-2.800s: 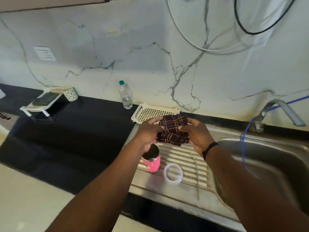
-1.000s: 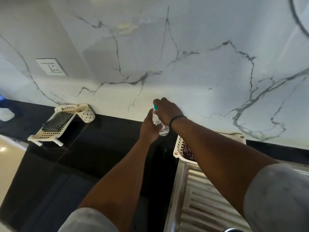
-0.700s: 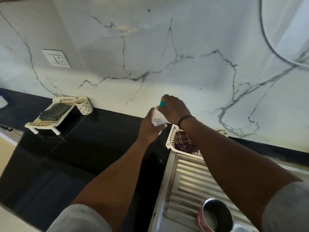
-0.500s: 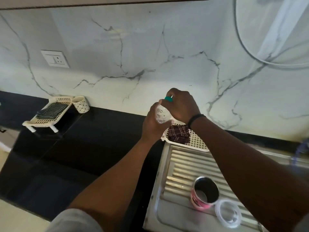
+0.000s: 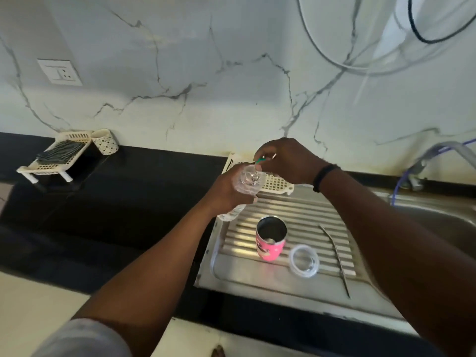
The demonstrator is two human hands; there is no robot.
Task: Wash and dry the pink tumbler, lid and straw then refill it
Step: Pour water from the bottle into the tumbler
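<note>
1. The refill step looks to be in hand: the left hand (image 5: 228,190) wraps its fingers round a clear water bottle (image 5: 240,193), and the right hand (image 5: 286,161) pinches the green cap (image 5: 259,160) at the bottle's mouth, seemingly just off or coming off.
2. The pink tumbler (image 5: 271,238) stands upright and open on the ribbed drainboard (image 5: 304,210), near that board's left edge and about midway front to back, below both hands and apart from them.
3. The clear lid (image 5: 304,260) lies flat just to the tumbler's right; the straw (image 5: 334,256) lies further right, running toward the front edge.
4. The next move, I judge, calls for tilting the bottle's mouth over the tumbler's rim and pouring steadily, the cap kept clear.
5. A white basket (image 5: 275,182) sits at the drainboard's back edge, behind the hands.
</note>
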